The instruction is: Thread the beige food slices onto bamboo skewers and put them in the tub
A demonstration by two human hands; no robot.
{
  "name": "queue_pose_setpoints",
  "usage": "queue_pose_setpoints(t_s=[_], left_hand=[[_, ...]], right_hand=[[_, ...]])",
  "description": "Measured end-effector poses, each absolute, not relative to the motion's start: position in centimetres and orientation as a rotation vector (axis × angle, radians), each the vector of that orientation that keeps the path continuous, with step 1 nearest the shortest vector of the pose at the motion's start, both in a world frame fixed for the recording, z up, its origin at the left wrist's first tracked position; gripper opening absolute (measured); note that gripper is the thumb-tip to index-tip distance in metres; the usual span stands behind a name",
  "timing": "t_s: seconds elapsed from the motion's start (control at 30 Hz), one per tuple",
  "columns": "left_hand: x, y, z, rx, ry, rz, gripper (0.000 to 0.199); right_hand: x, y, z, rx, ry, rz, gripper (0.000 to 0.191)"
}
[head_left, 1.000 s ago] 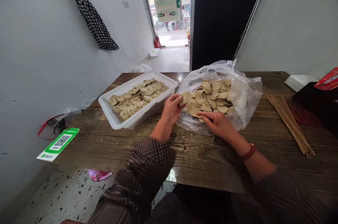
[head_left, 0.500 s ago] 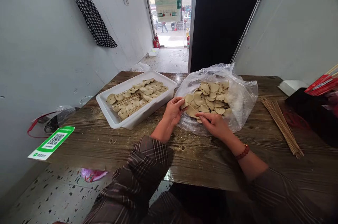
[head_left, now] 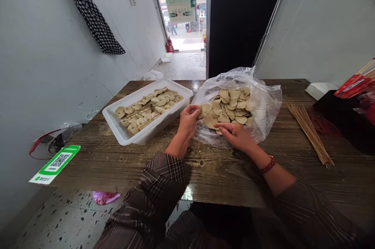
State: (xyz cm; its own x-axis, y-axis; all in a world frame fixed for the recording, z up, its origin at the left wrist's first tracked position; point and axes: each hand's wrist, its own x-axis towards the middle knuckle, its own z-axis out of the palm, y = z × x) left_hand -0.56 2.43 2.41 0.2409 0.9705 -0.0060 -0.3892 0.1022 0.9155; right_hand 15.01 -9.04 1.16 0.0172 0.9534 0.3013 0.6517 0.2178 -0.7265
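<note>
My left hand [head_left: 189,120] pinches a thin, round beige slice [head_left: 204,109] at the near left edge of a clear plastic bag [head_left: 265,114]. Closed on a thin wooden skewer [head_left: 211,119], my right hand [head_left: 234,135] is just to the right, the stick pointing up and left toward that slice. Whether the tip has pierced it I cannot tell. A heap of similar beige slices [head_left: 233,104] lies in the open bag behind both hands. Left of them, a white plastic tray [head_left: 117,135] holds several rows of skewered slices [head_left: 146,113].
Loose wooden skewers [head_left: 310,133] lie in a bundle on the dark wooden table [head_left: 216,178], right of the bag. Beyond them is a black holder [head_left: 331,110] with red-wrapped sticks [head_left: 356,85]. A green QR card [head_left: 55,164] sits at the table's left edge.
The view has shifted slightly. Both hands stay by the bag in nearly the same pose, the left still on the slice and the right on the skewer.
</note>
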Motion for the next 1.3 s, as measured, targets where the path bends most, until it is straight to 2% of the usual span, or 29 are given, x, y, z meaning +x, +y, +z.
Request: queue_pose_setpoints(t_s=[0.5,0.8,0.93,1.17,1.3], left_hand=[[0.0,2.0,1.9,1.282,0.785,1.172,0.016],[-0.3,1.9,2.6,0.944,0.642,0.956,0.033],[-0.2,1.5,2.8,0.913,0.584,0.881,0.031],[-0.5,2.0,2.9,0.844,0.638,1.026,0.027],[-0.7,2.0,3.2,0.817,0.623,0.993,0.028]], right_hand=[[15.1,-8.9,1.3,-1.516,-1.649,0.526,0.035],[14.8,-8.9,1.6,-1.418,-1.48,0.717,0.037],[14.7,-8.9,1.6,-1.403,-1.513,0.707,0.037],[14.6,-9.0,1.7,-1.451,-1.506,0.635,0.035],[14.6,-9.0,1.7,-1.444,-1.493,0.578,0.035]])
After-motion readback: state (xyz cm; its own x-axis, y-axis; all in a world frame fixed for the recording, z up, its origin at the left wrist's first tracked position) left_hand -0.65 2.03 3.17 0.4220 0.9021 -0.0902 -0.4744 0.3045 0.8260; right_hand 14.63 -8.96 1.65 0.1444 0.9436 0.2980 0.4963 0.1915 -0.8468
